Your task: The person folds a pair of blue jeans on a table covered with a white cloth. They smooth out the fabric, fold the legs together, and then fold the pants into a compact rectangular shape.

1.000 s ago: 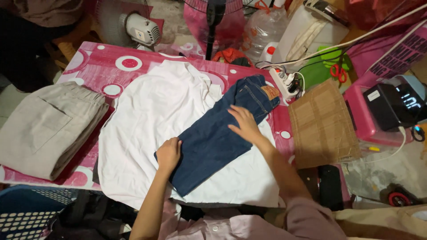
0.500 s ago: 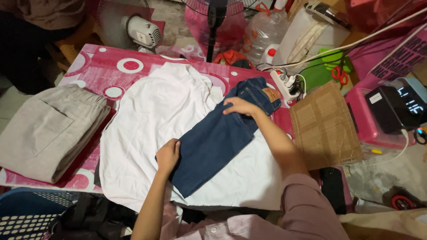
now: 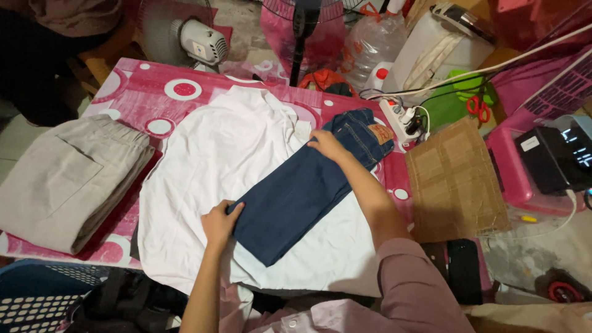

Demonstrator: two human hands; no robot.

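Folded dark blue denim jeans lying diagonally across a spread white cotton shirt, both on a pink table patterned with white and red circles; waistband toward the far right corner, folded hem toward the near edge. Left hand closed on the near left edge of the jeans, fingers curled over the denim fold, thumb on the shirt side. Right hand laid flat and open on the jeans just below the waistband, palm down, pressing rather than gripping. Near the left edge of the table, a folded beige pair of trousers, well apart from the shirt. Beyond the far edge, a white electric fan motor and a black fan stand against a pink patterned cover. At the far right corner, a white power strip with plugs and cables, just beside the waistband. Off the right edge, a flat brown cardboard sheet, a green plastic container with red-handled scissors, and a black box-shaped device on a pink plastic tub. Below the near left corner, a blue perforated plastic basket.
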